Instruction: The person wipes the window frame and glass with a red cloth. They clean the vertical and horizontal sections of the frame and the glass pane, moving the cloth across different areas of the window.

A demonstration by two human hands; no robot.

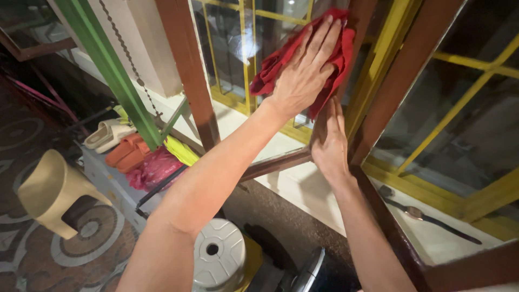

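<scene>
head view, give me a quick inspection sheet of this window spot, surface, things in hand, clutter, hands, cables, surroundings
surface: pale stone sill under a brown window frame with yellow grille bars.
job's things: red cloth pressed flat on the glass.
clutter: wristwatch lying on the sill; sandals, pink bag and yellow item on a low ledge.
grippers: left hand spread open on the cloth; right hand flat against the frame edge, holding nothing.
cables: none; a metal chain hangs by the green post.
surroundings: beige plastic stool, grey stool top, patterned floor.
</scene>
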